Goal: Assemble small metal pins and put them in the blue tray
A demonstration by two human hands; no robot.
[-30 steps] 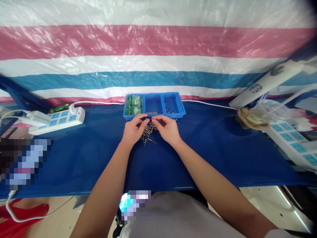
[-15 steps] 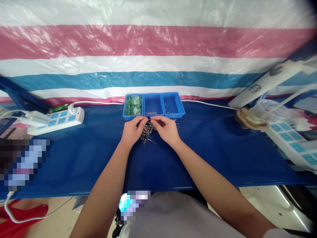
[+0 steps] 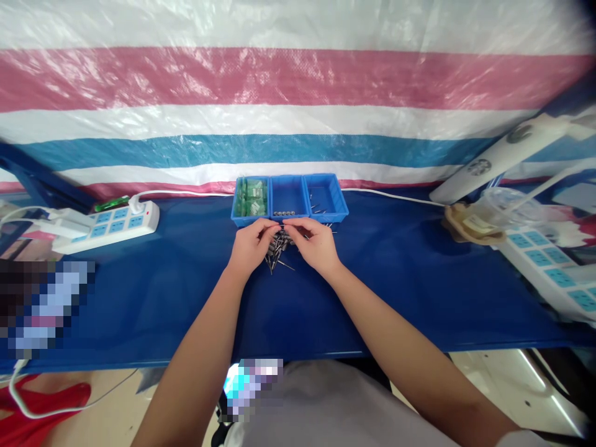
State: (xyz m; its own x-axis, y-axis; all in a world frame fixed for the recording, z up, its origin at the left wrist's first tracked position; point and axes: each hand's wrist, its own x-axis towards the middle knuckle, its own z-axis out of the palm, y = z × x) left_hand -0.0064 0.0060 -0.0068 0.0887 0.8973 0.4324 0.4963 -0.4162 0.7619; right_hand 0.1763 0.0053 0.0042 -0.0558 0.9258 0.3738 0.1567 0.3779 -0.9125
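Observation:
My left hand (image 3: 251, 246) and my right hand (image 3: 316, 245) meet over a pile of thin metal rods (image 3: 278, 253) on the blue table. Thumbs and forefingers are pinched close together, with a small, thin metal piece apparently held between them; its exact kind is too small to make out. Just behind the hands stands a row of three blue bins. Green and clear packets fill the left bin (image 3: 242, 221). Several small round metal parts line the front of the middle bin (image 3: 287, 191), and a few thin metal pins lie in the right bin (image 3: 327, 191).
On the left of the table (image 3: 391, 298) sits a white power strip (image 3: 151, 217) with plugs in it. Another power strip (image 3: 540, 257), a clear plastic container (image 3: 505, 208) and a white tube (image 3: 498, 155) are at the right. Striped sheeting (image 3: 298, 77) hangs behind.
Both hands stay almost in place, still pinched together over the pile; only slight finger movement shows.

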